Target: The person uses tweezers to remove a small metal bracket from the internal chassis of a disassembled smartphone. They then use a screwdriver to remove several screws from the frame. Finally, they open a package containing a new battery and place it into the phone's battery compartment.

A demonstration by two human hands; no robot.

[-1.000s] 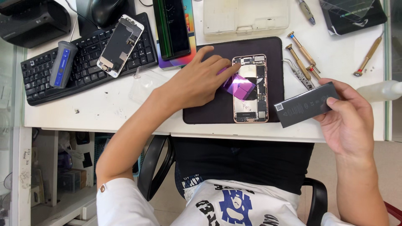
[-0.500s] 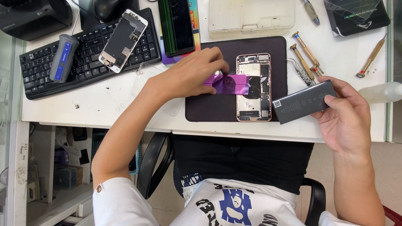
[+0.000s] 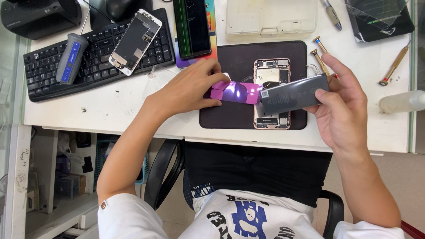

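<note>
Battery [image 3: 294, 93] light, stiff, pinched edgewise in my right hand [image 3: 343, 110]; left hand [image 3: 188, 90] gripping floppy purple film [image 3: 234, 92] by edge.

a phone repair bench, by the look of it. an opened phone [image 3: 272, 94] lies on a dark work mat [image 3: 230, 62] on a white desk [image 3: 110, 106], its insides bare. small screwdrivers [image 3: 319, 52] lie just beside the mat, and another [image 3: 393, 65] lies further right. a detached screen [image 3: 192, 27] and a second stripped phone part [image 3: 135, 42] sit near a black keyboard [image 3: 95, 55]. a clear parts tray [image 3: 271, 17] stands at the back.
</note>
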